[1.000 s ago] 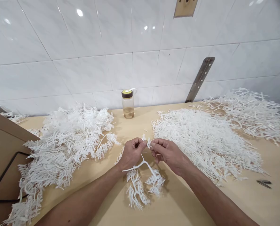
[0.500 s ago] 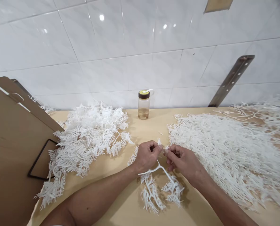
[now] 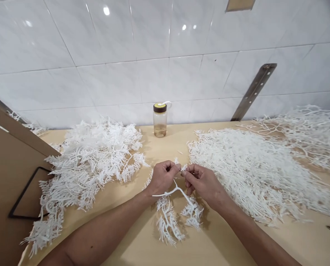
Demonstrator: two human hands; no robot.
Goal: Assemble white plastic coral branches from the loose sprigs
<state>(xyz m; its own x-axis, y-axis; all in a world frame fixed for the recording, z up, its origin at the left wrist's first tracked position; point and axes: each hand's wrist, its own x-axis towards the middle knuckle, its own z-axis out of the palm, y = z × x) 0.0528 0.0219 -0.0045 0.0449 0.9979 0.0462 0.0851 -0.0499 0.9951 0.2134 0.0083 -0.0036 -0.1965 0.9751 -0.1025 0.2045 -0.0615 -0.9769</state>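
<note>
My left hand [image 3: 162, 178]: thumb and forefinger pinching a white, branched plastic sprig [image 3: 177, 187] with feathery tips; its forked stem hangs below my fingers, its leafy ends nearer me than both hands.

My right hand [image 3: 206, 184]: just beside the left, thumb and forefinger closed on a small white feathery tuft [image 3: 184, 168]; whether it joins the sprig, I cannot tell.

Left of my left hand: one heap of white feathery plastic sprigs [image 3: 89, 159]; beyond it, one brown cardboard panel [image 3: 9, 159] bearing a black rectangular outline.

Right of my right hand: one broad heap of white needle-like fronds [image 3: 253, 170]; farther off, one pile of white, thinner-looking branching stems [image 3: 317, 129].

Beyond both hands: one clear bottle [image 3: 160, 122], dark-and-yellow lid, partly filled, upright on the tan tabletop [image 3: 142, 247].
</note>
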